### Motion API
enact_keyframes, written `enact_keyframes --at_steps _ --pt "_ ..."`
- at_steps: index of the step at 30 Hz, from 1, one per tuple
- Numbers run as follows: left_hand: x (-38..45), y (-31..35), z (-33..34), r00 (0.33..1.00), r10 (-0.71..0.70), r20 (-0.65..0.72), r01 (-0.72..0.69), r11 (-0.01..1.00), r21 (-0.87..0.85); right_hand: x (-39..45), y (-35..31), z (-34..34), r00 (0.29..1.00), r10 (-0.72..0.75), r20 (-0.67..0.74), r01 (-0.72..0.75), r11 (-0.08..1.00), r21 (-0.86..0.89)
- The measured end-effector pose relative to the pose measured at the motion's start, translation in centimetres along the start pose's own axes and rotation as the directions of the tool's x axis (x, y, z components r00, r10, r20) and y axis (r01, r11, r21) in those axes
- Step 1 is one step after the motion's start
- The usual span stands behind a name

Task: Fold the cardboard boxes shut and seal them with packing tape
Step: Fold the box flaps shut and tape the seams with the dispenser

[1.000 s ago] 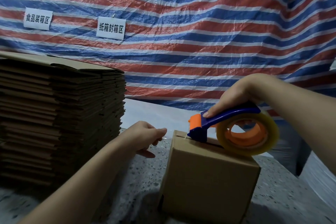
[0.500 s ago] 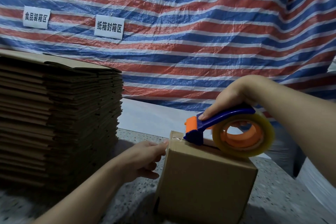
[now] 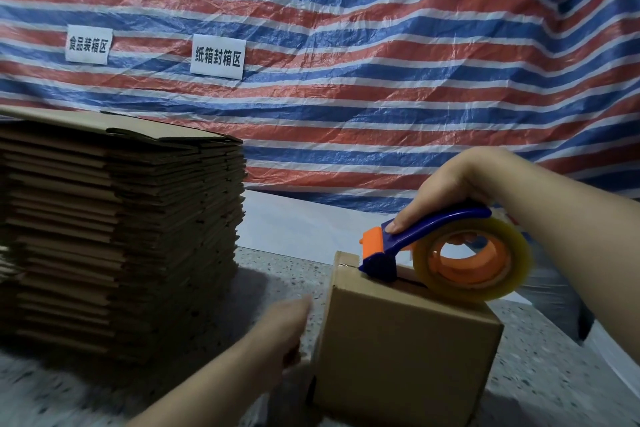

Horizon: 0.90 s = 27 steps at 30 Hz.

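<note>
Head view: a plain brown cardboard box [image 3: 405, 340] stands closed on the speckled stone counter [image 3: 277, 274]. The right hand [image 3: 450, 191] grips the blue curved handle of a tape dispenser [image 3: 446, 253], its orange-cored clear roll resting on the box top. The left hand [image 3: 280, 329] is blurred beside the box's left face; its grip cannot be told. A stack of flattened corrugated boxes [image 3: 117, 232] sits left

Speckled table [image 3: 540, 388] — box [image 3: 405, 350], flat-carton stack [image 3: 117, 232].
</note>
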<state>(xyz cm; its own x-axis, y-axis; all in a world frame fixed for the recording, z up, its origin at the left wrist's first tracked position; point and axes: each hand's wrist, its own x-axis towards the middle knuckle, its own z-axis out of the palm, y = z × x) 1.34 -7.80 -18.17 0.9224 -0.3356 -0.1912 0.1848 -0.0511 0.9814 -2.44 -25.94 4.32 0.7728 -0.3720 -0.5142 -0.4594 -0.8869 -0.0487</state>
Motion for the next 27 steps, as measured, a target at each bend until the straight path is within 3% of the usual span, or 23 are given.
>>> enact_keyframes --at_steps 2,5,7,10,14,21,27 --pt "-0.6 1.2 -0.1 0.952 0.26 -0.158 -0.259 0.965 0.031 0.1 0.0 0.0 1.0 0.0 -0.014 0.0 1.0 0.001" --pt "-3.1 2.6 1.6 0.864 0.501 -0.036 -0.488 0.855 0.176 0.3 0.2 0.0 0.999 -0.017 -0.034 0.017 1.0 0.01" --pt "-4.5 2.4 2.9 0.86 0.506 0.058 -0.502 0.823 0.266 0.3 0.1 0.0 0.999 -0.022 -0.032 0.022 1.0 0.002" --pt "-4.8 1.8 3.3 0.836 0.548 0.022 -0.52 0.779 0.35 0.3 0.1 0.1 0.999 -0.019 -0.038 0.019 1.0 -0.01" --pt "-4.7 2.2 3.0 0.855 0.518 0.03 -0.486 0.781 0.392 0.4 0.1 0.1 0.999 -0.02 -0.041 0.02 1.0 -0.006" --pt "-4.1 2.4 2.5 0.753 0.646 0.126 -0.563 0.534 0.631 0.0 0.2 0.0 0.998 -0.006 -0.068 0.006 1.0 -0.006" --pt "-3.6 2.1 2.6 0.719 0.682 0.135 -0.565 0.46 0.685 -0.7 1.7 -0.6 0.996 0.019 -0.083 -0.016 0.999 0.041"
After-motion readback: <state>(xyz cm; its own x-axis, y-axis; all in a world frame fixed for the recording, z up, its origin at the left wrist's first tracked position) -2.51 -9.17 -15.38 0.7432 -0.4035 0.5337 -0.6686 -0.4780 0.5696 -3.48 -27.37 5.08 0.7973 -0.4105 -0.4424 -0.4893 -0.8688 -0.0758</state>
